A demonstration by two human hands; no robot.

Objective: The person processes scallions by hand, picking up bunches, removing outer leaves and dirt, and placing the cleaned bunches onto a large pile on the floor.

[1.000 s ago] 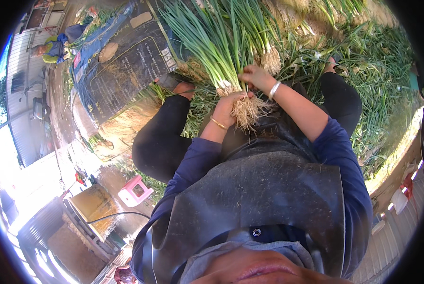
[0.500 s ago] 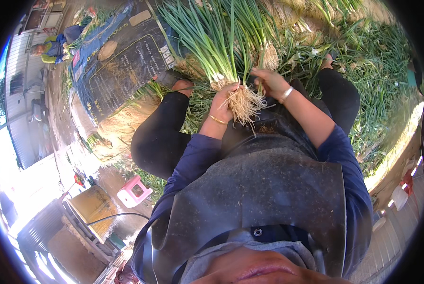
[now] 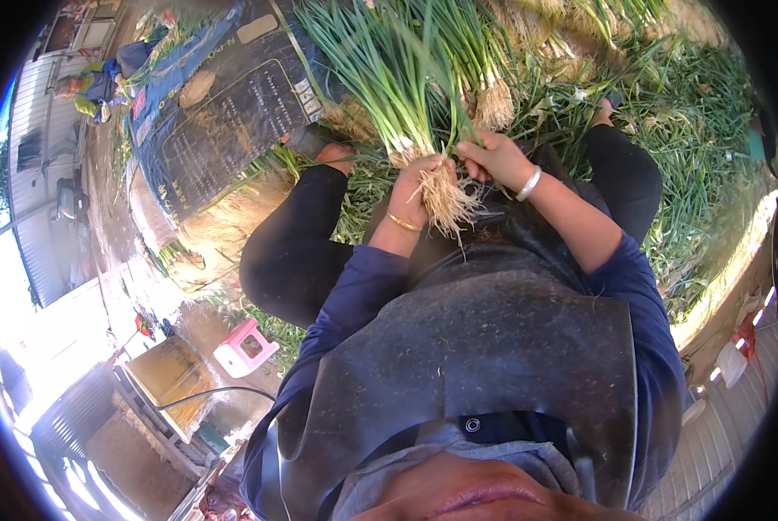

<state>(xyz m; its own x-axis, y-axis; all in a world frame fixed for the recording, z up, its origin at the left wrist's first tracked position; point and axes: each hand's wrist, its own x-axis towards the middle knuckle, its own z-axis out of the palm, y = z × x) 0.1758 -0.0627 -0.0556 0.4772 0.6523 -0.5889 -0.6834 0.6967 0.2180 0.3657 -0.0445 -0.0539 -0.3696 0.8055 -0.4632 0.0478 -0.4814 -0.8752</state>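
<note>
My left hand is closed around the white stem ends of some scallions. Their pale, stringy roots hang out below the fingers, toward my apron. Right beside it, my right hand pinches a green scallion leaf between thumb and fingers. Just beyond my left hand lies a larger bunch of scallions, its long green leaves pointing away from me. Another bunch, with a clump of roots, rests to its right. How many stems my left hand holds is hidden.
Loose green leaves cover the ground at right. A dark printed sack lies at left, near my bent knee. Farther left are a pink stool and a seated person. My dark apron covers my lap.
My right hand has shifted slightly left and down, closer to my left hand, with a leaf in its pinch. My left hand keeps its hold almost in place.
</note>
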